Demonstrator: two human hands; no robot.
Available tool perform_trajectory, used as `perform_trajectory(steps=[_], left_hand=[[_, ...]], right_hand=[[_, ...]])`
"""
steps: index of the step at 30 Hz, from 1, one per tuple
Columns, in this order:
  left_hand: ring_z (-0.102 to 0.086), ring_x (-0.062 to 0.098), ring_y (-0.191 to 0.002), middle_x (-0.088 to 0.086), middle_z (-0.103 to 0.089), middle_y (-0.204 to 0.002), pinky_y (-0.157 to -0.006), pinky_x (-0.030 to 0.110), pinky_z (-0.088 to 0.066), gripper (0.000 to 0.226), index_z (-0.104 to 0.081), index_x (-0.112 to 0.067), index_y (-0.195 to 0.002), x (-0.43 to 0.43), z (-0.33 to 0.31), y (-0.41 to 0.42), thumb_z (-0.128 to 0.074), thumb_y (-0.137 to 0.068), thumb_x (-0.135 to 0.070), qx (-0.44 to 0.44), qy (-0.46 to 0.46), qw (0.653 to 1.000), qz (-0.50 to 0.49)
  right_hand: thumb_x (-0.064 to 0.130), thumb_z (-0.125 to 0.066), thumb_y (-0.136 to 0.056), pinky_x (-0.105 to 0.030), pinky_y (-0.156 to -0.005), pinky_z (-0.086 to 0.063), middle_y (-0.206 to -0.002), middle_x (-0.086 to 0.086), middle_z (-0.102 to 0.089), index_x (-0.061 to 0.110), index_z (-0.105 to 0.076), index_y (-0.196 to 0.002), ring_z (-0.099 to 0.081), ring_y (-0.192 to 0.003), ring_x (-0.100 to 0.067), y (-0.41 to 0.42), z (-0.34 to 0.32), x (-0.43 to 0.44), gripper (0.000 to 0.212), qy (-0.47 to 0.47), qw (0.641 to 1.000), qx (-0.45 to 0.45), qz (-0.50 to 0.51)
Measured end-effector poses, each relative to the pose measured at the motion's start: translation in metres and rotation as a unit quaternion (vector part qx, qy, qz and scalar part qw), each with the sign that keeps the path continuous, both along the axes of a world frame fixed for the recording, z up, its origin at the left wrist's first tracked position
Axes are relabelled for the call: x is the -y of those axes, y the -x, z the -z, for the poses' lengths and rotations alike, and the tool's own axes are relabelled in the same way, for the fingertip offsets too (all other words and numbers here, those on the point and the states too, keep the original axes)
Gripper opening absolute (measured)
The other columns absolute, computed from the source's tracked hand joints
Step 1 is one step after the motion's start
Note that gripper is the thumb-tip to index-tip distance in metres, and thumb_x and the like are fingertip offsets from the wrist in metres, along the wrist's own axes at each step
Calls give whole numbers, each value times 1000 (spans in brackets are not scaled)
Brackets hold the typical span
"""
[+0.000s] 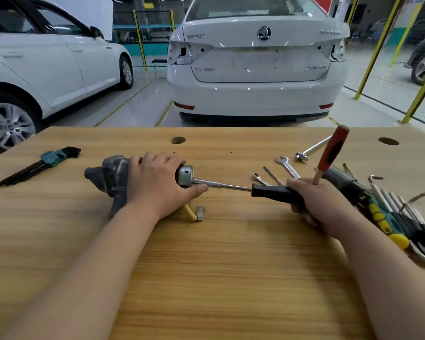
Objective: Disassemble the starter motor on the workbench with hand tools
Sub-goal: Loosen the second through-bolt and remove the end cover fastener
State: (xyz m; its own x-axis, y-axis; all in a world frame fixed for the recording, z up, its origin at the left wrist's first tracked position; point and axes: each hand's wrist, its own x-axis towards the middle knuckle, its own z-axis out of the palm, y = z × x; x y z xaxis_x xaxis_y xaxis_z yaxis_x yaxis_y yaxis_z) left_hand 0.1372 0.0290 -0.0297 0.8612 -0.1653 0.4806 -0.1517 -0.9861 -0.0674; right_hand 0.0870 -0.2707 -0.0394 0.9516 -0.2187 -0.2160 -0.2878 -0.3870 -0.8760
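Starter motor (113,177) lies mid workbench (219,253), hex key set (42,163) to its L, wrenches (286,165) to R, cars (255,57) behind.

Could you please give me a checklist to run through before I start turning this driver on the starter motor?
1. Left hand grips the starter motor on the workbench: ok.
2. Right hand has its grip closed round the driver: ok.
3. Socket seated on the fastener: cannot tell, the joint is too small.
4. Driver shaft in line with the motor's end: ok.
5. Yellow cable clear of the driver: ok.
6. Red-handled tool clear of the right hand: not ok, it rises right beside it.
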Motion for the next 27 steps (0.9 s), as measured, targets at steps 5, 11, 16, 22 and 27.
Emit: perform_trajectory(steps=[5,11,16,22,27], left_hand=[[-33,22,-122,-7,-51,-131,-104,45,-12,86,-47,-39,-128,-2,7,7,-25,-60,-88,-5,11,1000,-3],[-15,25,-129,-6,-40,-138,-110,56,5,77,-39,-43,-133,0,14,9,-38,-66,-81,-28,71,997,-14],[-17,22,-127,-4,-41,-134,-109,52,7,68,-41,-44,-131,-4,12,10,-46,-70,-72,-24,82,996,13],[-21,24,-126,-3,-43,-133,-111,54,-1,68,-45,-44,-129,-9,12,11,-43,-66,-70,-25,77,997,18],[-23,24,-125,-2,-45,-132,-110,53,-5,78,-45,-45,-127,-8,11,12,-33,-60,-83,-25,65,998,5]], right_hand=[[29,-59,-98,-24,-45,-46,-63,-3,-69,22,-70,-103,-56,-49,-12,-1,-2,-6,13,-134,989,46,28],[-4,-53,-92,-21,-42,-44,-65,-2,-63,16,-61,-100,-49,-47,-9,1,0,-8,23,-360,928,77,49],[1,-52,-95,-24,-41,-43,-86,-11,-58,13,-62,-95,-50,-45,-13,1,-3,-18,15,-232,970,53,51],[47,-48,-100,-24,-37,-42,-64,-9,-69,13,-68,-101,-52,-39,-16,5,-3,-15,39,-102,994,6,25],[53,-50,-97,-22,-35,-33,-51,-6,-57,11,-65,-74,-40,-33,-15,9,-5,-5,50,-46,998,-38,-12]])
